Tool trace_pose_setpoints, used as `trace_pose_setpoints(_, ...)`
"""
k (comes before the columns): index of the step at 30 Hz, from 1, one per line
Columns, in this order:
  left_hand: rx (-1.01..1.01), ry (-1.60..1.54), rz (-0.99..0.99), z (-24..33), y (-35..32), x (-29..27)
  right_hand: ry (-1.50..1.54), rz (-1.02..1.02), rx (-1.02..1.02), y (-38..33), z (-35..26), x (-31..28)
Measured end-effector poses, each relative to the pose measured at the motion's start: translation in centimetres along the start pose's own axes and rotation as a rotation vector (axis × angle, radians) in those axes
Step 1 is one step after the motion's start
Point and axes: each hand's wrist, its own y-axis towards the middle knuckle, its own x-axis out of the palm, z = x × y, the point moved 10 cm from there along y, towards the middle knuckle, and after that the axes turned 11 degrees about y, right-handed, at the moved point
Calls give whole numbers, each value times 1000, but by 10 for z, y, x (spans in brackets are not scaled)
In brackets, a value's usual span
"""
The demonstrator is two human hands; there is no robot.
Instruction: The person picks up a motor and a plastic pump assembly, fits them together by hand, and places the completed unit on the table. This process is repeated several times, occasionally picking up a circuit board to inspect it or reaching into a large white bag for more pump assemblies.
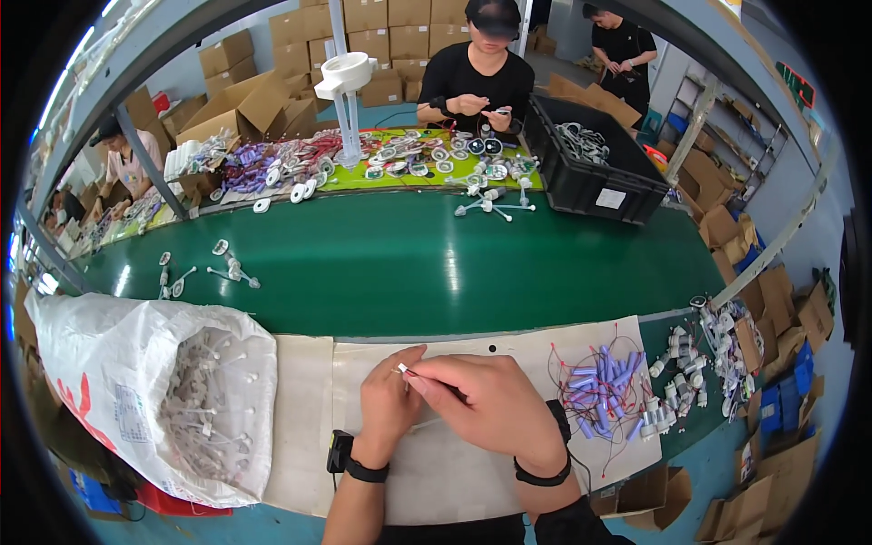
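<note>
Small white piece (402, 368) is pinched in my right hand (477, 397) above the pale-covered tabletop (454, 477); my left hand (386, 404) sits close beside, its grip hidden from my remote view. I judge this fine handling, the next move calling for steadiness. Beyond the green surface (445, 268) stands a black bin (577, 188).
</note>
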Motion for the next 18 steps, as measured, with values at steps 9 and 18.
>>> trace_pose_setpoints(9,-49,-23,-25,-1,0,2,27,-14,-41,-3,-6,3)
trace_pose_setpoints(18,-82,-127,-85,-7,-2,19,25,-9,-92,-7,-10,0)
